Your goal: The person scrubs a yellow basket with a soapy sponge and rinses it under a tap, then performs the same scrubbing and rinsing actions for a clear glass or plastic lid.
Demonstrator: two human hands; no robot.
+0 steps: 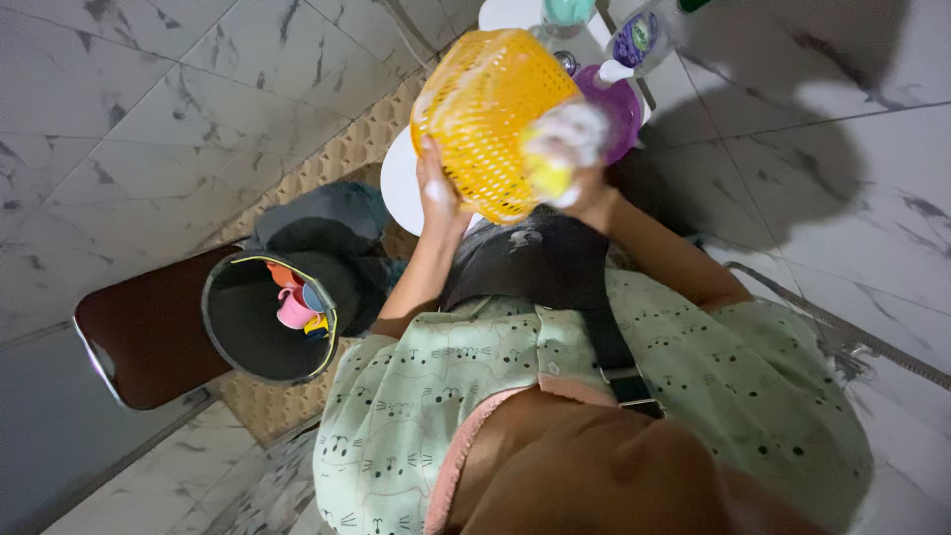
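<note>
Basket (490, 109) gripped by left hand (437, 193); right hand (575, 163) clutches sponge (548, 176); bucket (260, 319) holds cups (295, 309).

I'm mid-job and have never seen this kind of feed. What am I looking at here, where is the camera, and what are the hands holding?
There is no machine: this is one picture from a camera worn on a person's head, looking straight down over their green patterned shirt at a marble-tiled floor. The left hand grips the edge of a yellow plastic mesh basket. The right hand, covered in foam, presses a yellow sponge against the basket. Just beyond the basket are a purple bowl and a bottle with a purple label. To the left, on the floor, stands a dark bucket holding small coloured cups, one of them pink.
</note>
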